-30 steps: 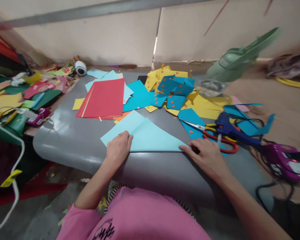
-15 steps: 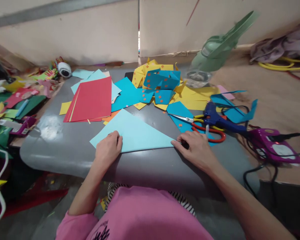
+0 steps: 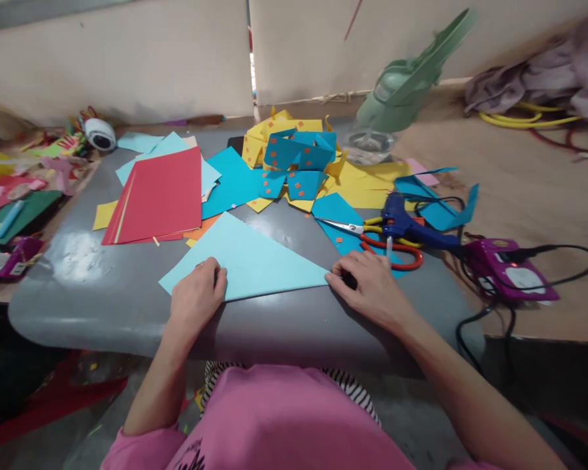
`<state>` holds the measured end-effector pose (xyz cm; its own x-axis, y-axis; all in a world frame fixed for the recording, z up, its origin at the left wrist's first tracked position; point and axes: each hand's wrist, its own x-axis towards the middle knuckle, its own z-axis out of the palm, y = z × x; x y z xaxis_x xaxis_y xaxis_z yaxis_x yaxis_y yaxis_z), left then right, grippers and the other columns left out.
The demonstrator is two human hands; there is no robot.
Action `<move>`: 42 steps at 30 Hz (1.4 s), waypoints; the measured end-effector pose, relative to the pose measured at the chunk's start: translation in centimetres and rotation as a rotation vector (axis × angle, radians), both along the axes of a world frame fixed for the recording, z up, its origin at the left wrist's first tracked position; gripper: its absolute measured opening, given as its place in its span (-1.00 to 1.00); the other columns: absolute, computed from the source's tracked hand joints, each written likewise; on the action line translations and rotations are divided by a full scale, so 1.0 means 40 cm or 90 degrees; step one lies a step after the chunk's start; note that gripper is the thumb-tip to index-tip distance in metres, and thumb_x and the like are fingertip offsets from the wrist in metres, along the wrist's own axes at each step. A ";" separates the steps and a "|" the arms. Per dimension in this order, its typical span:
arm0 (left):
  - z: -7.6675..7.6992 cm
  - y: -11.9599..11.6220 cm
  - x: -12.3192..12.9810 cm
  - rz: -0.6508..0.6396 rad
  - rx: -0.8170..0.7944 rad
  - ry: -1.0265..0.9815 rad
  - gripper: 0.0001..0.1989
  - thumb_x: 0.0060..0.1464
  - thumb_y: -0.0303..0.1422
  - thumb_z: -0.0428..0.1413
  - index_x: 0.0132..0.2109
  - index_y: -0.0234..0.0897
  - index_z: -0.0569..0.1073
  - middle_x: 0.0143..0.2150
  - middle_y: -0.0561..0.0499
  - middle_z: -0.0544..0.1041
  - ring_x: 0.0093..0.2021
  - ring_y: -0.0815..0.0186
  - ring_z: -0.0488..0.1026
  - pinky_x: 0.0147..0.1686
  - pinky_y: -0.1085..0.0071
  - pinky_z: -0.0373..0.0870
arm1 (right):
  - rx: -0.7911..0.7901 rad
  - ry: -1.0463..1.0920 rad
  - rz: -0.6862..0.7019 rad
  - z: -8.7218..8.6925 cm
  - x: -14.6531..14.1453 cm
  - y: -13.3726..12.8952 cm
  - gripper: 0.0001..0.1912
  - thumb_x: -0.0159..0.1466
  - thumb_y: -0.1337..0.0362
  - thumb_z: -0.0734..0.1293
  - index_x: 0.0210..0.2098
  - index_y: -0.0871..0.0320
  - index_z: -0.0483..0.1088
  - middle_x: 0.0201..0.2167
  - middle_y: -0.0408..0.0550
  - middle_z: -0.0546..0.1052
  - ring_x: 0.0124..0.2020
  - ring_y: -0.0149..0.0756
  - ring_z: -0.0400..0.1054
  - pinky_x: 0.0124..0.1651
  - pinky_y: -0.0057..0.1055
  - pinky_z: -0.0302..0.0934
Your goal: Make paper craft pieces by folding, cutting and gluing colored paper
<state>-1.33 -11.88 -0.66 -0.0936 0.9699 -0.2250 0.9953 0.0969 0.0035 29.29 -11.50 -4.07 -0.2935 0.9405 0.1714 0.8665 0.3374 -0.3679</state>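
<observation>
Our left hand (image 3: pixel 198 294) is loosely curled, pressing the left part of the folded light-blue paper (image 3: pixel 259 258). Our right hand (image 3: pixel 367 284) is partly curled, thumb and fingers at the paper's pointed right corner; can't tell if it's pinched. Paper lies flat at the near side of the grey-covered counter (image 3: pixel 284 326), straight edge toward us. Red sheets (image 3: pixel 164 196) beyond it, left; scissors (image 3: pixel 355 228) and blue glue gun (image 3: pixel 402 222) right, near our right hand.
</observation>
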 end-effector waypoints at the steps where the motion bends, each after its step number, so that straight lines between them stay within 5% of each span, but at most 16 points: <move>1: 0.000 0.000 0.000 0.000 0.000 -0.001 -0.76 0.40 -0.23 -0.14 -0.12 -0.20 0.38 -0.13 -0.05 0.58 -0.18 0.15 0.56 -0.36 0.36 0.19 | -0.001 0.002 0.001 -0.001 0.000 0.000 -0.73 0.37 0.11 0.21 -0.43 0.07 0.27 -0.40 -0.05 0.48 -0.27 -0.15 0.34 -0.08 -0.16 0.06; 16: 0.006 -0.002 0.006 -0.006 -0.010 0.000 -0.84 0.33 -0.31 -0.10 -0.21 -0.19 0.34 -0.18 -0.02 0.55 -0.23 0.19 0.52 -0.40 0.37 0.08 | -0.018 0.054 0.044 0.013 -0.002 -0.004 -0.78 0.36 0.13 0.22 -0.37 0.06 0.34 -0.36 -0.06 0.52 -0.24 -0.14 0.37 -0.04 -0.11 0.04; 42: -0.004 -0.009 0.006 0.008 0.016 0.025 -0.76 0.40 -0.22 -0.15 -0.07 -0.21 0.36 -0.12 -0.11 0.56 -0.15 0.10 0.56 -0.36 0.34 0.27 | -0.079 0.031 0.045 0.038 0.011 -0.020 -0.69 0.38 0.07 0.22 -0.43 0.08 0.36 -0.40 -0.08 0.53 -0.27 -0.17 0.39 -0.11 -0.16 0.01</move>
